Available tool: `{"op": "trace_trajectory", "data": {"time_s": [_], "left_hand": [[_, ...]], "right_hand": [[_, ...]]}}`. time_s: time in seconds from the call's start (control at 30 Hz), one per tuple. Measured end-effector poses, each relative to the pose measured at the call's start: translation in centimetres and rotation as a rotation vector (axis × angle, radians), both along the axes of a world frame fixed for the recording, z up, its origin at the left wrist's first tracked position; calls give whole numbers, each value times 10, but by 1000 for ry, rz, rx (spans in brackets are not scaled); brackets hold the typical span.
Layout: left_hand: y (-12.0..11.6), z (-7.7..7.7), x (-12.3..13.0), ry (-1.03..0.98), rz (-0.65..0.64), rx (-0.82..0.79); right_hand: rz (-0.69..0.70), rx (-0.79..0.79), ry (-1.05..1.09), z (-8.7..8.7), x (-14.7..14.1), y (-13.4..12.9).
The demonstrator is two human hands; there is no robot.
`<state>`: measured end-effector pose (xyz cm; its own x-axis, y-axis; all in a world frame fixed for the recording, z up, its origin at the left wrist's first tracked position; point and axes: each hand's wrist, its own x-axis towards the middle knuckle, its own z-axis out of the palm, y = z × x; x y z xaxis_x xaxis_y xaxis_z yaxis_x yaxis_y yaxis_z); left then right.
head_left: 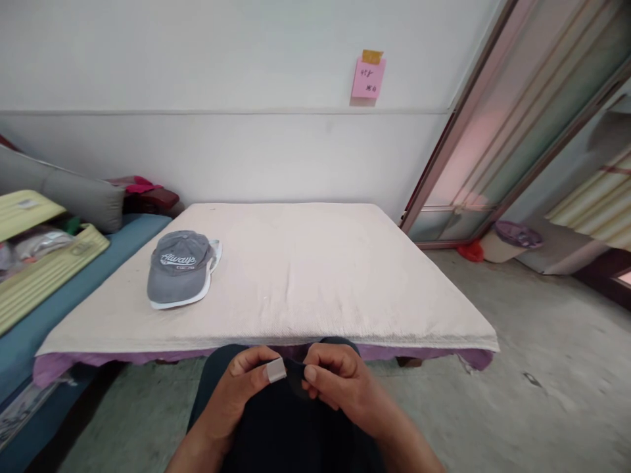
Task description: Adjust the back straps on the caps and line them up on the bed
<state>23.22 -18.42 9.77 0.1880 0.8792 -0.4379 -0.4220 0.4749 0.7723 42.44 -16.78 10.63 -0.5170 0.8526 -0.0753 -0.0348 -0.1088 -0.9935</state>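
Observation:
Over my lap, in front of the table's near edge, my left hand (249, 381) is closed in a pinch. A small white patch (276, 370) sits at its thumb tip; whether it is tape on the thumb or a held piece I cannot tell. Close on its right, my right hand (340, 378) is closed too, thumb pressed against the curled fingers. Between the two pinches is a small dark thing (296, 371), which blends into my dark clothes, so its kind is unclear. A grey cap (180, 266) with white lettering and a white-edged brim lies on the table's left side.
A whitish cloth (320, 263) covers the table, with purple fabric (428, 355) hanging below its front edge. On the left stands an opened yellow case (59, 263) beside a grey cushion (64, 187). A pink note (368, 79) hangs on the wall; a bin (507, 242) stands right.

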Motion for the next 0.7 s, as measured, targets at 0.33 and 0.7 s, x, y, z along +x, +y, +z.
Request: {"op": "trace_trajectory", "data": {"time_s": [0.33,0.7], "left_hand": [[3,6,2,12,-66,39],[2,-6,-1,-18,3,-7]], "right_hand": [[6,44,47,1,1,3],[23,-128,119,-4,1,2]]}}
